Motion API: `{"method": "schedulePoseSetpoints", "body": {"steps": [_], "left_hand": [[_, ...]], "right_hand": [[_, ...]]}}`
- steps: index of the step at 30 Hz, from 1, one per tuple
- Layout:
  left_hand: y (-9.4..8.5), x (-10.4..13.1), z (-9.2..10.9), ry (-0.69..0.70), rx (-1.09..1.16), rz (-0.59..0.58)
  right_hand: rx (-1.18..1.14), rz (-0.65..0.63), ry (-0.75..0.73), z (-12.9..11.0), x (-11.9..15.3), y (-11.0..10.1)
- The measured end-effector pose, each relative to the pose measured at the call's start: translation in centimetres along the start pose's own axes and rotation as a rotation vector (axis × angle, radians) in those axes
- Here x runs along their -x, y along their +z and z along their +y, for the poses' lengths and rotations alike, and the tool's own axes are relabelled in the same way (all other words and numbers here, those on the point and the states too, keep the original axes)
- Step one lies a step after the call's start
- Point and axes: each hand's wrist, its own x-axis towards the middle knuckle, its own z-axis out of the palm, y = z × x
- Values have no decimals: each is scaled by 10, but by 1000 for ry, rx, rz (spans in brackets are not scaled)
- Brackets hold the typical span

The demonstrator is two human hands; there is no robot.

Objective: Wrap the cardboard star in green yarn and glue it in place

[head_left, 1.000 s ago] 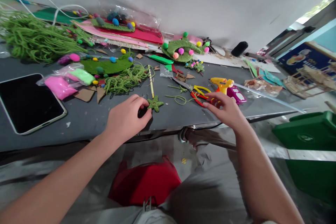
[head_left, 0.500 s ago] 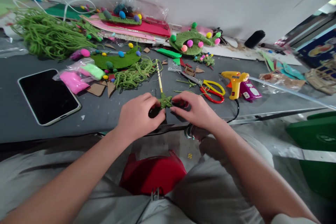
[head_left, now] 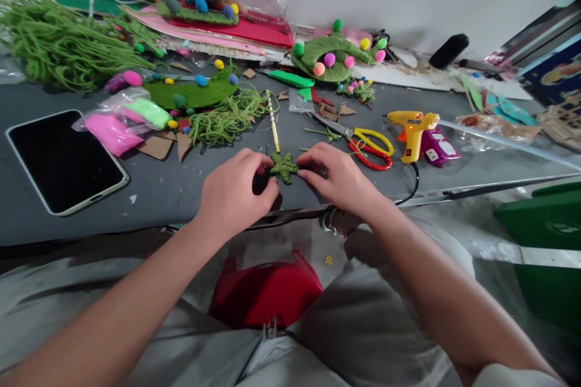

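Left hand (head_left: 233, 189) and right hand (head_left: 341, 176) lightly pinch opposite points of a green yarn-wrapped star (head_left: 284, 168), likely light, soft-surfaced, best held there.

Directions read from the star (head_left: 284, 168), which is matt green yarn, ridged by its windings. Bench (head_left: 177, 201): smooth, dark, faintly satin. Nine o'clock: device (head_left: 68, 163), glossy black screen, pale smooth rim. Ten o'clock: yarn heap (head_left: 59, 45), matt, fibrous. Two o'clock: scissors (head_left: 370, 153), metal blades, smooth plastic-looking handles. Between two and three: glue gun (head_left: 413, 131), smooth yellow plastic. Six o'clock: seat (head_left: 267, 293), smooth red plastic by appearance. Trousers (head_left: 363, 314): matt cloth, creased.
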Motion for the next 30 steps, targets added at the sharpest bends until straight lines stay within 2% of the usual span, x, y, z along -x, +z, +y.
{"method": "schedulePoseSetpoints", "body": {"steps": [6,12,19,30], "left_hand": [[-3,2,1,49,21,-29],[-1,-1,-4,13,0,46],[1,-4,-4,55,-57,5],[2,-3,-2,45,-62,25]], "right_hand": [[-22,16,-40,0,-1,5],[-67,20,-49,-2,-3,4],[-39,12,-70,-2,-4,4],[6,23,-107,-2,-5,5]]}}
